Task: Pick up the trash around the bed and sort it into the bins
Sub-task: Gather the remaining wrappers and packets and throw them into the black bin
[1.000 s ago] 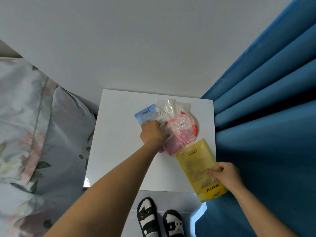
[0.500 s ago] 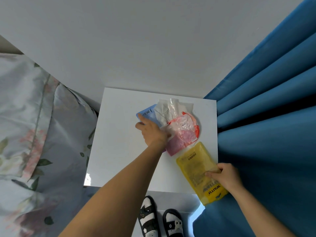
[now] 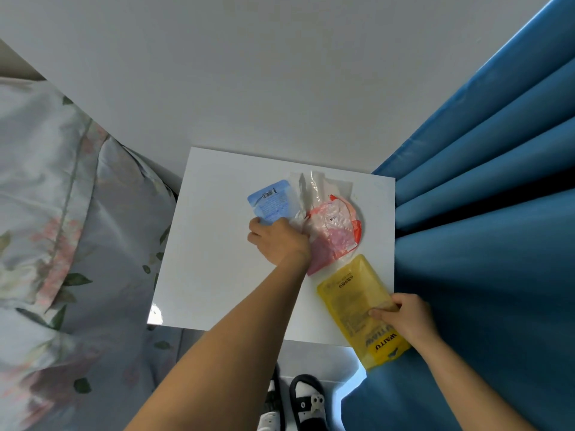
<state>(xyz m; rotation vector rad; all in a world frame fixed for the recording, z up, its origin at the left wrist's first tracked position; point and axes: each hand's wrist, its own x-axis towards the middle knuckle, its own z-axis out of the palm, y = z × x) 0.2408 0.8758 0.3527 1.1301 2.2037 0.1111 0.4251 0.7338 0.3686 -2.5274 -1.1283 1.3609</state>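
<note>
A pile of trash lies on a white bedside table point(image 3: 211, 262): a blue packet point(image 3: 272, 199), a clear plastic wrapper point(image 3: 314, 185) and a crumpled pink and red plastic bag point(image 3: 334, 234). My left hand point(image 3: 278, 241) sits on the pile's near left side, fingers curled over the blue packet's lower edge and the plastic beside it. My right hand point(image 3: 407, 315) pinches a yellow pouch point(image 3: 357, 303) by its right edge; the pouch hangs over the table's front right corner.
A floral pillow and bedding point(image 3: 62, 244) fill the left. Blue curtains point(image 3: 482, 213) hang close on the right, touching the table's edge. A white wall stands behind. My black and white sandals point(image 3: 298, 399) show on the floor below.
My left hand's fingers, spread flat on the blue packet half a second ago, have curled onto the packet's lower edge. The right hand still holds the yellow pouch in about the same place.
</note>
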